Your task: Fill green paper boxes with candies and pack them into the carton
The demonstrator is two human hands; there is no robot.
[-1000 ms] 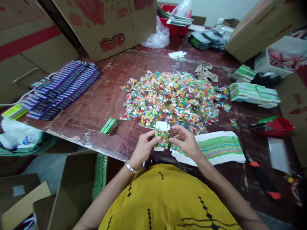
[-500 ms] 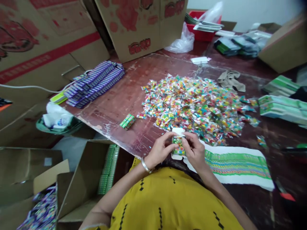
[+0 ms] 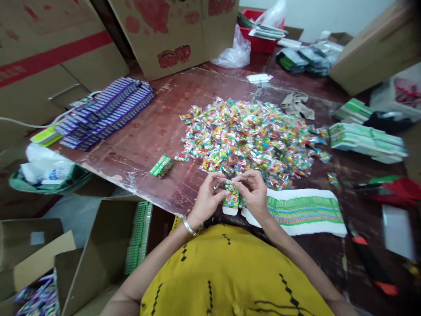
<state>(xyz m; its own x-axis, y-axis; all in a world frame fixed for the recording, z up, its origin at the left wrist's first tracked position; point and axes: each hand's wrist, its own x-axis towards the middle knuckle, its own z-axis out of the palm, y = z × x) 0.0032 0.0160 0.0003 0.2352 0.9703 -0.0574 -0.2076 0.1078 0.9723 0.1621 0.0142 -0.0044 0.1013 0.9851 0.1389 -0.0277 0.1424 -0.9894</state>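
Both of my hands hold one small colourful carton (image 3: 231, 199) upright, just above the table's near edge. My left hand (image 3: 207, 199) grips its left side, and my right hand (image 3: 252, 193) pinches its top with the fingers pressed together. Behind the carton spreads a large pile of candy packets in clear wrappers (image 3: 250, 136). A fanned row of flat green cartons (image 3: 302, 210) lies just right of my right hand. A pair of closed green cartons (image 3: 161, 166) lies on the table to the left.
Purple cartons (image 3: 105, 109) are stacked at the table's left. Green carton stacks (image 3: 366, 140) sit at the right, near red-handled tools (image 3: 391, 186). Big cardboard boxes (image 3: 171, 30) stand behind. An open box on the floor holds green cartons (image 3: 138, 237).
The carton's white top flap, open one second ago, is now folded down under my fingers. The head camera swung left, then back to the right.
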